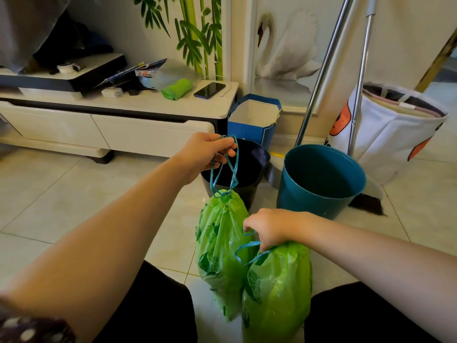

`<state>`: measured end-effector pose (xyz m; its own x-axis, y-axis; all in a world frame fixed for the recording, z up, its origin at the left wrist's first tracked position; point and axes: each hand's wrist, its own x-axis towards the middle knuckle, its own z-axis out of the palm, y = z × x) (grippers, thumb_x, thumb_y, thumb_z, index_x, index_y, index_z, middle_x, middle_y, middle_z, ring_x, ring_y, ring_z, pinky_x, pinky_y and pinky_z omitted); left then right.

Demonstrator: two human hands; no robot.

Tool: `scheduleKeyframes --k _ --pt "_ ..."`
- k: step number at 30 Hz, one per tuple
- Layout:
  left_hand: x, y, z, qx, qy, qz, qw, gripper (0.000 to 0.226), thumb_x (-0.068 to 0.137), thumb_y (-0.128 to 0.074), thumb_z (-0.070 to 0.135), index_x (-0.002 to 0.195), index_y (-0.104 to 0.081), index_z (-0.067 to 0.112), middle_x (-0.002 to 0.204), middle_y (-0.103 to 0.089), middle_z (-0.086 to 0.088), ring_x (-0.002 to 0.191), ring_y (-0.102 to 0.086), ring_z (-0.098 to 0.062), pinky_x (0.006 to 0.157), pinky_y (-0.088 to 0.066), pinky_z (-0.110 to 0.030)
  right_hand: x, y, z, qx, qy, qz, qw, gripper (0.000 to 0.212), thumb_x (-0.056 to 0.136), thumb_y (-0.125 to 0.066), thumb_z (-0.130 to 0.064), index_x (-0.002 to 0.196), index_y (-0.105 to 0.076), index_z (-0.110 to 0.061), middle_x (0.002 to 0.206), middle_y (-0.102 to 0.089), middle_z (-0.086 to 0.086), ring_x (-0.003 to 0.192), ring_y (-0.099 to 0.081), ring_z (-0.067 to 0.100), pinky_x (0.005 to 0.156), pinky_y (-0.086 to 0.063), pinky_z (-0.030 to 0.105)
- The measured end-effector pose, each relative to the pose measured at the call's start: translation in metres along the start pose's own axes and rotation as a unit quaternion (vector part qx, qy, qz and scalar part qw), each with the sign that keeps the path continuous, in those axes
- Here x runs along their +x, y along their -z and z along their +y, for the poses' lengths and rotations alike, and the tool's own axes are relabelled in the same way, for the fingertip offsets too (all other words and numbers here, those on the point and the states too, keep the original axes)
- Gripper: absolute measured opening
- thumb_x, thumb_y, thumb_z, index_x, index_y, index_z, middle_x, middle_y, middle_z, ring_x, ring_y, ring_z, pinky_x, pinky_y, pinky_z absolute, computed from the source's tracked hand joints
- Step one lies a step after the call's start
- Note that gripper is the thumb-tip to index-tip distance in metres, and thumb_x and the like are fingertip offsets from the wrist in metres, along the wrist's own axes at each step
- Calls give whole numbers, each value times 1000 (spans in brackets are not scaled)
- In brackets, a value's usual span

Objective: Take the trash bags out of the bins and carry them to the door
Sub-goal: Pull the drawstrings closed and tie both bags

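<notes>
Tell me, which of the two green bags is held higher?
The green plastic drawstring bag under the left hand hangs higher; the right hand's bag sits lower.

bins [319,179] ahead, floor [74,199] left open

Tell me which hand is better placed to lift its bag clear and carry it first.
Left. The left hand already holds its bag hanging by the drawstrings; the right hand sits low, its bag apparently not yet lifted.
</notes>
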<state>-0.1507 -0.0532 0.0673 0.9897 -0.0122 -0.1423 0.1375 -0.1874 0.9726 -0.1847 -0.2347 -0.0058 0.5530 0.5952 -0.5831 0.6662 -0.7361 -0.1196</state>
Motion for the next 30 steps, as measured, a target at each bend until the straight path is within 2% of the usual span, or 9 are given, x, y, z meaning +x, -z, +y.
scheduleKeyframes --k 3,6,10,12,16,20,22,26,30 --pt "1 2 -1 -3 -1 2 1000 19 93 -58 27 85 -70 15 70 -67 5 58 -53 -7 56 -44 -18 4 1 4 38 8 -1 999 52 84 -64 -13 133 -47 -19 121 -55 9 114 -48 24 80 -40 31" --pt "4 2 -3 -11 -2 5 1000 19 93 -58 27 86 -70 14 71 -67 3 61 -58 -8 58 -47 -19 -1 10 13 137 12 30 990 41 79 -69 -13 119 -62 -17 86 -56 -6 82 -53 12 75 -45 28" --pt "11 -2 -5 -56 2 1 998 18 93 -58 22 85 -67 9 69 -64 -2 65 -63 -14 71 -56 -25 -11 28 36 254 -21 80 964 21 83 -66 -21 98 -71 -8 67 -65 -7 51 -53 -3 54 -42 11" --pt "15 -6 -4 -119 11 -4 993 18 94 -56 17 87 -65 3 66 -59 -5 63 -63 -17 73 -59 -28 -19 38 49 364 -53 121 922 18 85 -65 -20 89 -71 -5 63 -64 -1 52 -54 3 50 -38 16" --pt "24 -19 0 -153 28 2 988 21 97 -52 17 90 -63 1 62 -61 -4 59 -67 -15 59 -57 -22 -31 66 69 519 -123 193 823 19 88 -50 -14 70 -58 -13 54 -53 0 56 -58 11 50 -31 23" --pt "34 -31 4 -164 38 6 986 21 96 -53 22 91 -63 5 67 -60 -3 55 -62 -13 56 -56 -22 -33 87 88 630 -109 221 736 17 80 -44 -17 64 -45 -20 45 -39 -6 55 -51 15 56 -31 27" --pt "41 -35 2 -165 45 7 985 21 96 -54 24 92 -64 5 67 -59 -2 53 -57 -13 51 -52 -21 -29 91 98 654 -111 225 714 16 79 -43 -17 64 -43 -21 44 -38 -7 52 -49 14 58 -33 28" --pt "60 -43 -8 -174 64 14 982 21 96 -53 23 91 -64 6 67 -57 -1 46 -48 -10 42 -41 -18 -13 99 121 671 -113 183 709 16 79 -41 -18 63 -42 -20 45 -38 -6 48 -48 13 59 -37 28" --pt "83 -47 -17 -248 117 9 962 19 97 -48 20 89 -60 8 65 -52 1 42 -41 -6 37 -32 -14 16 113 149 598 -110 73 791 17 84 -44 -15 67 -49 -15 51 -45 -3 52 -54 15 55 -39 25"
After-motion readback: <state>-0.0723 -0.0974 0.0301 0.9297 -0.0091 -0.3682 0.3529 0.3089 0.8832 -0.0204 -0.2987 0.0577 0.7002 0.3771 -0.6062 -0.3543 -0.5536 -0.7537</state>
